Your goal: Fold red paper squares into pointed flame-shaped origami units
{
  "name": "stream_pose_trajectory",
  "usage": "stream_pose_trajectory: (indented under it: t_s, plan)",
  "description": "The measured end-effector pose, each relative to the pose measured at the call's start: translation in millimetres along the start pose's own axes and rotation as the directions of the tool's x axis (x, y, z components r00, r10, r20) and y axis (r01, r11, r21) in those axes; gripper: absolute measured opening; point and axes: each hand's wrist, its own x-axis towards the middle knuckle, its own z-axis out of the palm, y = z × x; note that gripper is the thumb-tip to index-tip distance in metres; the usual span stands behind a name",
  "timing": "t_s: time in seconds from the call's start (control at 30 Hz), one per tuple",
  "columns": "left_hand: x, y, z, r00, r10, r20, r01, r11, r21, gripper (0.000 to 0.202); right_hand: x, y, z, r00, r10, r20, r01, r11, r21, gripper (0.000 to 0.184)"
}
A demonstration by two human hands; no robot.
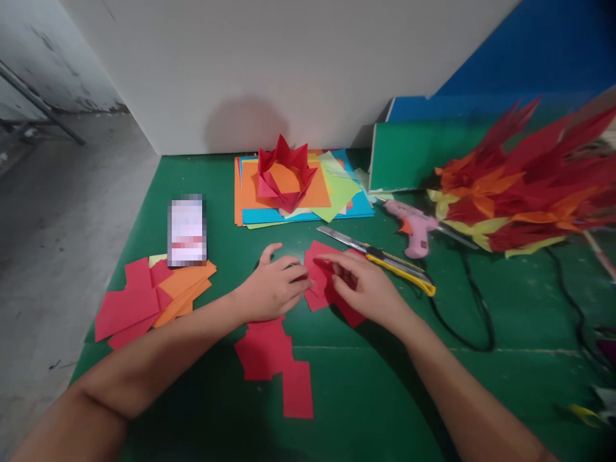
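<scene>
Head view: I judge step in hand is arranging red papers (323, 277), lying on green surface (366, 398) between hands. Left hand (276, 289): fingers slightly apart; right hand (369, 287): fingers bent (cutter (397, 260) just beyond); can't tell whether either pinches. Next calls for light edge grip.

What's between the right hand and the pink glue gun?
The yellow-handled utility knife, lying on the green tabletop between the right hand and the pink glue gun; the head view shows it.
</scene>
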Motion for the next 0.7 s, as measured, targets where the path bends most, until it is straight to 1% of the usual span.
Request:
stream_pose_trajectory:
  t_s: [0.07,0.17,0.27,0.33,0.43,0.57,0.63,0.7]
  plan:
    - [0,1,0.0,1.000,0.012,0.011,-0.012,1.000,0.007,0.027,0,0,0,0.999,0.017,0.044,-0.016,0.999,-0.030,0.042]
    - [1,0,-0.5,0.999,0.025,0.024,-0.025,1.000,0.012,0.030,0,-1,-2,0.996,0.041,0.080,-0.039,0.999,-0.022,0.036]
    - [0,0,-0.4,0.999,0.039,0.029,-0.039,0.999,0.017,0.032,1,-1,-3,0.996,0.074,0.052,-0.075,0.997,0.023,0.023]
    - [0,0,0.3,0.999,0.040,0.023,-0.040,0.999,0.022,0.033,1,1,-2,0.995,0.094,0.025,-0.095,0.994,0.055,0.018]
    - [0,1,1.3,1.000,0.015,0.023,-0.016,0.999,0.039,0.035,1,3,1,0.993,0.116,0.027,-0.119,0.986,0.114,0.013]
    - [1,2,1.3,0.999,-0.022,0.044,0.019,0.999,0.050,0.036,1,1,6,0.986,0.167,-0.015,-0.162,0.969,0.185,0.014]
    - [1,1,0.9,0.999,-0.037,0.037,0.035,0.998,0.044,0.035,1,-1,9,0.980,0.196,-0.031,-0.184,0.956,0.227,0.018]
    - [1,0,0.2,0.998,-0.061,0.018,0.060,0.998,0.031,0.034,2,-4,10,0.979,0.199,-0.034,-0.185,0.952,0.243,0.024]
